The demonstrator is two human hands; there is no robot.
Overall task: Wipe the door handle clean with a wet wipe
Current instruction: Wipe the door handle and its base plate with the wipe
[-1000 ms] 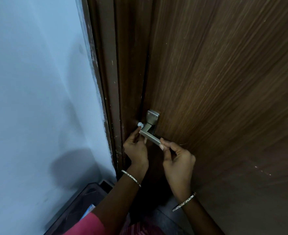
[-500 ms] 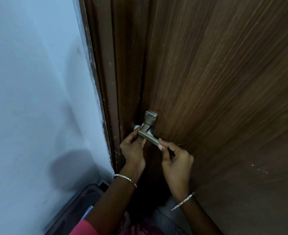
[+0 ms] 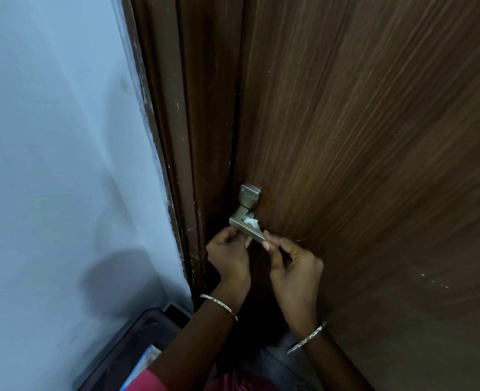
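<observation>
Handle (image 3: 245, 220) sits at the door's (image 3: 374, 165) left edge; right hand (image 3: 293, 263) pinches its tip, left hand (image 3: 227, 253) curls round wipe (image 3: 252, 221) behind it: hold tip steady, drag wipe around the neck.

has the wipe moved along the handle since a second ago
Yes. The wet wipe showed left of the door handle neck; now it sits right of it, between lever and door.

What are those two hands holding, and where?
The right hand pinches the door handle at its free end. The left hand grips the wet wipe tucked behind it; exactly where is hidden.
</observation>
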